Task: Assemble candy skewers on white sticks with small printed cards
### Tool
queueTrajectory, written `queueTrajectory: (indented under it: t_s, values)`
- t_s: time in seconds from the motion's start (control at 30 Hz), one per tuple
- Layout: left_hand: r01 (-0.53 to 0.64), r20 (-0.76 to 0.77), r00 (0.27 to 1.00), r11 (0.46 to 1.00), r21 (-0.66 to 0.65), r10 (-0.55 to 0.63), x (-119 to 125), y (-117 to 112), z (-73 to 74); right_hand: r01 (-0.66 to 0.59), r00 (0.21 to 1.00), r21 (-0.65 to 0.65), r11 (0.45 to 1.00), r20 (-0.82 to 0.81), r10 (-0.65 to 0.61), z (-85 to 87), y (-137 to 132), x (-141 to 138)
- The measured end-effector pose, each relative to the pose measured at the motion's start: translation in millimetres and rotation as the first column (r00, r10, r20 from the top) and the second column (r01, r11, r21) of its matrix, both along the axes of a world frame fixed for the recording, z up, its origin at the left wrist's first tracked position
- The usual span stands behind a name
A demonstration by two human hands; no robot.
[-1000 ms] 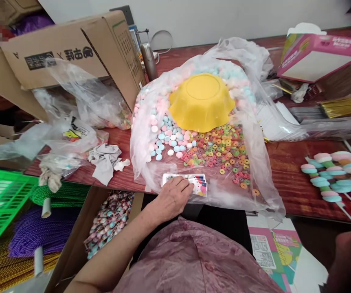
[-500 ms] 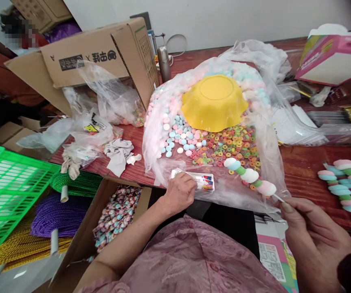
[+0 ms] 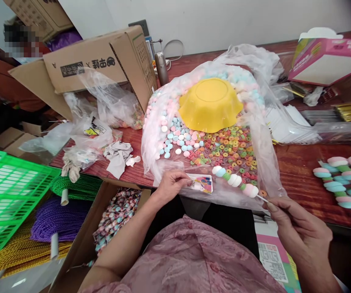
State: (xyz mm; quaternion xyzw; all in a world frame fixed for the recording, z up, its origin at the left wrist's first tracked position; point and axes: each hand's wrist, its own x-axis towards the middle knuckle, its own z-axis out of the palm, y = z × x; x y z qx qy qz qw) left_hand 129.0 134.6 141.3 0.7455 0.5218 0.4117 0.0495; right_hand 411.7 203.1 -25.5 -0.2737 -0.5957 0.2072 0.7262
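Observation:
My right hand [image 3: 297, 234] pinches the thin stick of a candy skewer [image 3: 235, 180] of pastel marshmallow discs and ring candies, its tip pointing left over the plastic sheet. My left hand [image 3: 171, 185] is closed in a pinch on the edge of a small stack of clear printed wrapper bags [image 3: 202, 183] at the table's front edge. Behind them a big clear plastic bag [image 3: 259, 142] holds loose pastel discs [image 3: 175, 140], coloured ring candies [image 3: 227, 148] and an upturned yellow bowl [image 3: 209, 104].
Finished skewers [image 3: 342, 179] lie at the right on the red wooden table [image 3: 297, 162]. A cardboard box [image 3: 102, 65] and crumpled bags stand at the left. Below: a box of wrapped candies [image 3: 114, 217], a green crate [image 3: 7, 195], spools of cord [image 3: 56, 211]. A pink carton [image 3: 328, 57] sits far right.
My right hand came into view from the right with a skewer and carried it leftward toward the wrapper bags. My left hand shifted from resting on the stack to pinching its edge.

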Motion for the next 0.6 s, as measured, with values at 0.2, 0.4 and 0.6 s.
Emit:
queueTrajectory:
  t_s: [0.2, 0.4, 0.6]
  values:
    - [-0.014, 0.300, 0.953, 0.999, -0.043, 0.026, -3, 3, 2.3, -0.714, 0.663, -0.097, 0.693, -0.414, 0.625, 41.4, -19, -36]
    - [-0.049, 0.507, 0.862, 0.992, 0.116, -0.016, 5, -7, -1.3, -0.908, 0.415, -0.145, 0.393, -0.436, 0.798, 65.9, -27, -111]
    - [0.041, 0.282, 0.945, 0.916, 0.400, -0.166, 20, -32, 20.3, -0.877, 0.480, -0.194, 0.439, -0.332, 0.812, 53.4, -30, -114]
